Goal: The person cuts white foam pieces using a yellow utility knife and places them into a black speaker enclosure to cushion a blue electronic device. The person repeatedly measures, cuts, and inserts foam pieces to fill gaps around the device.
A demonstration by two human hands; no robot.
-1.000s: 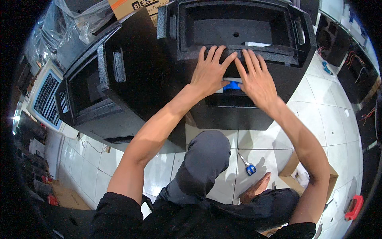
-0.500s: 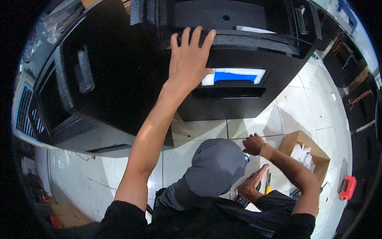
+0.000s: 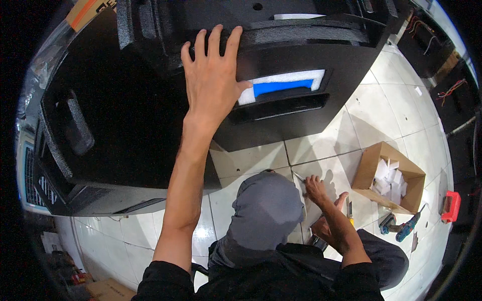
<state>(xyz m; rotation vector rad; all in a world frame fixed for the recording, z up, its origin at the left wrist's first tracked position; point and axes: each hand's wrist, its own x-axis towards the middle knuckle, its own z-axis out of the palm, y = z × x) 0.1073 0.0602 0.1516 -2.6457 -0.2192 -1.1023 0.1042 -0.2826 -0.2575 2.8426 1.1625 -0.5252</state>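
Note:
My left hand rests on the front of a large black speaker-like cabinet. Its fingers are spread over the textured ledge. The thumb tip touches white foam that frames a rectangular opening with a blue panel inside. Below that opening is a dark recessed slot. My right hand is out of the picture. A co-worker in a grey head covering is low on the floor in front of me. That person's hand is near a thin pale object on the tiles.
A second black cabinet stands to the left. On the right floor are an open cardboard box with white pieces, a cordless drill, a yellow-handled knife and a red case. More black cabinets line the right side.
The view has shifted, and the cabinet now appears farther left. My left hand stays on its ledge. The co-worker's hand has come down toward the floor, and the drill shows more fully.

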